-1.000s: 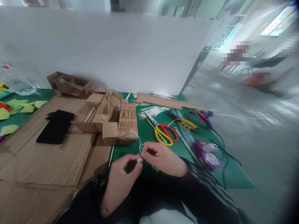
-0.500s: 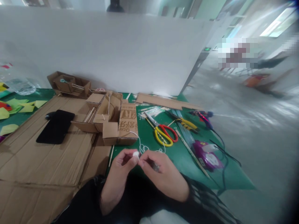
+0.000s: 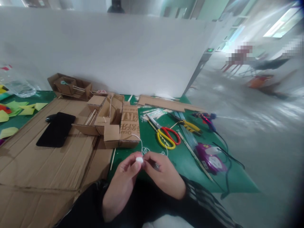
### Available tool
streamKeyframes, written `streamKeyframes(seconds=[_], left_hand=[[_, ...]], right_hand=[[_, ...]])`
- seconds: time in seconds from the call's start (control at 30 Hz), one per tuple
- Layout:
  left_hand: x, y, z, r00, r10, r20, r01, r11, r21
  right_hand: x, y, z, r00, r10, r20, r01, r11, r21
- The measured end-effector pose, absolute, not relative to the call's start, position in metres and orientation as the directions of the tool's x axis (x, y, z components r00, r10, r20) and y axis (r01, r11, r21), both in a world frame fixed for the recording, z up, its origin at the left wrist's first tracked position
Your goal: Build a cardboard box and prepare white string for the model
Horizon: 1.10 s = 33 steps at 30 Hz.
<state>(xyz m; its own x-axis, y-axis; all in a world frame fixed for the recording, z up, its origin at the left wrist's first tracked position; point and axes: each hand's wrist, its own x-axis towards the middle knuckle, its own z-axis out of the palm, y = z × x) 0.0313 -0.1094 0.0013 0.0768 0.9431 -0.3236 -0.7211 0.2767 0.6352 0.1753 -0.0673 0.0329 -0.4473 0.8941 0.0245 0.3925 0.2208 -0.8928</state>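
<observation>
Nearest the body, the bare left hand [image 3: 122, 180] has its grip closed on a small white rounded piece [image 3: 139, 160], pinched between thumb and forefinger just above the lap-side edge of the green surface [image 3: 147, 118]. The bare right hand [image 3: 165, 174] meets the piece at its right side; whether its grip is clenched on anything cannot be told. For sound handling, the left pinch should bear on the rim only, the right fingertips should work close in, and the thin white cord [image 3: 142, 146] should be left slack, since its loops could snag. The piece appears slightly oval, its long axis running roughly left to right, with a pale face turned upward; no pointed end is discernible. Beyond the hands, the cord curves away to the brown printed cardboard box assembly [image 3: 130, 122]. To its right, the red-and-yellow-handled scissors [image 3: 171, 144] lie with blades aimed away and leftward.
</observation>
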Motion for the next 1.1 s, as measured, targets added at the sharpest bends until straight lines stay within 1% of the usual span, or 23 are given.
streamKeyframes(seconds=[0.1,0.23,0.33,0.4,0.5,0.57,0.63,0.7,0.73,0.8,0.87,0.9,1.1], left_hand=[[0.03,-0.112,-0.003,0.082,0.954,-0.287,-0.634,0.273,0.724],[0.027,-0.113,-0.008,0.094,0.969,-0.228,-0.42,0.247,0.874],[0.026,-0.113,-0.005,0.021,0.979,-0.203,-0.239,0.202,0.95],[0.025,-0.113,-0.002,-0.041,0.98,-0.193,-0.106,0.187,0.976],[0.025,-0.114,0.0,-0.071,0.991,-0.114,0.061,0.118,0.991],[0.025,-0.115,-0.001,-0.07,0.996,-0.055,0.14,0.065,0.988],[0.024,-0.114,-0.003,-0.077,0.997,-0.027,0.188,0.041,0.981],[0.025,-0.113,-0.004,-0.101,0.994,-0.038,0.174,0.055,0.983],[0.025,-0.112,-0.005,-0.116,0.992,-0.059,0.121,0.073,0.99],[0.026,-0.109,-0.006,-0.136,0.983,-0.123,-0.054,0.117,0.992],[0.028,-0.106,-0.007,-0.132,0.974,-0.182,-0.221,0.15,0.964],[0.028,-0.105,-0.008,-0.126,0.971,-0.203,-0.277,0.162,0.947],[0.027,-0.101,-0.005,-0.075,0.95,-0.303,-0.472,0.234,0.85]], right_hand=[[0.181,-0.058,0.035,-0.481,0.877,-0.004,0.405,0.218,-0.888],[0.188,-0.048,0.043,-0.523,0.849,-0.073,0.433,0.191,-0.881],[0.189,-0.045,0.047,-0.533,0.837,-0.125,0.467,0.168,-0.868],[0.189,-0.043,0.049,-0.537,0.83,-0.149,0.47,0.148,-0.87],[0.187,-0.042,0.05,-0.541,0.825,-0.164,0.459,0.126,-0.88],[0.187,-0.041,0.05,-0.534,0.829,-0.165,0.458,0.119,-0.881],[0.187,-0.041,0.051,-0.52,0.837,-0.169,0.47,0.115,-0.875],[0.188,-0.043,0.053,-0.507,0.845,-0.169,0.478,0.112,-0.871],[0.187,-0.045,0.054,-0.5,0.85,-0.165,0.481,0.114,-0.869],[0.187,-0.049,0.057,-0.493,0.859,-0.141,0.478,0.131,-0.869],[0.185,-0.056,0.06,-0.487,0.867,-0.109,0.466,0.152,-0.872],[0.184,-0.059,0.06,-0.484,0.87,-0.089,0.456,0.164,-0.875],[0.179,-0.072,0.055,-0.469,0.883,-0.012,0.424,0.213,-0.88]])
